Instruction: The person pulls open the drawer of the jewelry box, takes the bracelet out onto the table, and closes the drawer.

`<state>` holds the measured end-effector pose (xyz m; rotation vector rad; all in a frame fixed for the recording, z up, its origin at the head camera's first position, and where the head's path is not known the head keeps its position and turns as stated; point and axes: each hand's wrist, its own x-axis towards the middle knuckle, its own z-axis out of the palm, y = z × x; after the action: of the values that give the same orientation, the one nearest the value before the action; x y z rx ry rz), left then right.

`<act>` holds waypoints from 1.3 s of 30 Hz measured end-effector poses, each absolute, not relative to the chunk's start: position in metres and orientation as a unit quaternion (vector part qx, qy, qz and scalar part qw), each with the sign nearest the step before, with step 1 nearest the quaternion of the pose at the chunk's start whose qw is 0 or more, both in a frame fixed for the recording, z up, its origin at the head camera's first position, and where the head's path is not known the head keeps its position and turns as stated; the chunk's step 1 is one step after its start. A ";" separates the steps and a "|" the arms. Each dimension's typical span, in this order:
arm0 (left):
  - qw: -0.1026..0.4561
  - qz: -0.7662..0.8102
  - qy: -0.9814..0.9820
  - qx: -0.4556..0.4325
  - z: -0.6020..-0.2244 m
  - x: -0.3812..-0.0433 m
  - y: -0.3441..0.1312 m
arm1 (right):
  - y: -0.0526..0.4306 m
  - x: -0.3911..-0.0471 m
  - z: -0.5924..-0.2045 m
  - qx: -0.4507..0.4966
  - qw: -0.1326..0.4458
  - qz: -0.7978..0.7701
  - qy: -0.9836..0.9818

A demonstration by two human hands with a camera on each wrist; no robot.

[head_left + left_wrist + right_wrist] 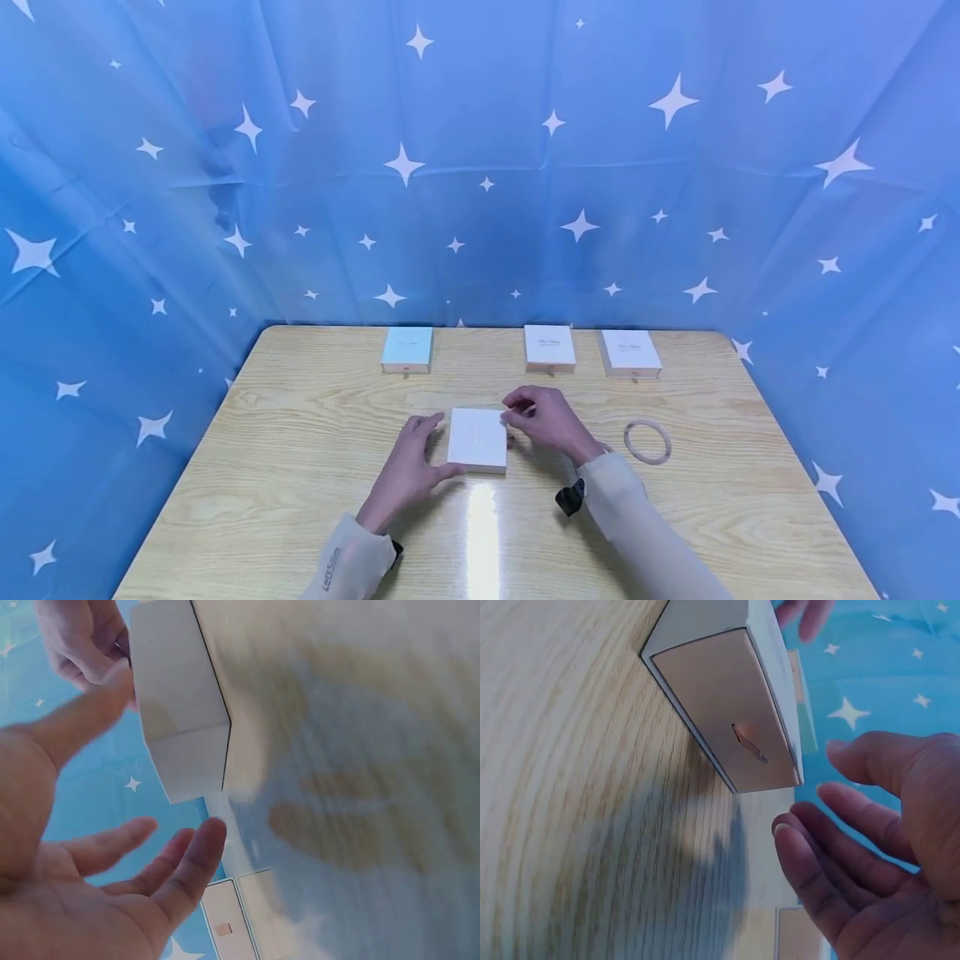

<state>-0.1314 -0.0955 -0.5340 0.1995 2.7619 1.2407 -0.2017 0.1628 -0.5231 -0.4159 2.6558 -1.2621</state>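
A small white drawer-type box [477, 439] lies flat on the table between the two hands. Its pinkish drawer front [720, 712], with a small ribbon tab [748, 742], faces the right hand. At the box's left side, the left hand [411, 468] is spread, its thumb [90, 712] by the near corner; whether it touches cannot be told. The right hand [551, 421] hovers by the box's right edge with fingers loosely bent. In the right wrist view a gap shows between those fingers [810, 877] and the drawer front, and nothing is held.
Along the table's back edge stand a light blue box [407, 350] and two white boxes, one mid-right [549, 348] and another white box [630, 353] further right. A pale ring [647, 442] lies right of the right hand. Blue star-printed curtains [480, 167] surround the wooden table [300, 400].
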 end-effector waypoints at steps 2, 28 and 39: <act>0.053 0.424 0.902 0.057 -0.534 -0.128 -0.098 | 0.162 -0.203 -0.524 -0.149 0.085 -0.421 0.891; 0.014 0.502 0.865 0.012 -0.548 -0.139 -0.096 | 0.162 -0.206 -0.527 -0.132 0.107 -0.411 0.895; -0.013 0.496 0.868 -0.022 -0.544 -0.175 -0.102 | 0.159 -0.209 -0.531 -0.092 0.098 -0.422 0.897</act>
<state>-0.1750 -0.1018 -0.5441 -0.0687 2.7492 1.5713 -0.2095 0.1593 -0.5309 -0.2719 2.6532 -1.2483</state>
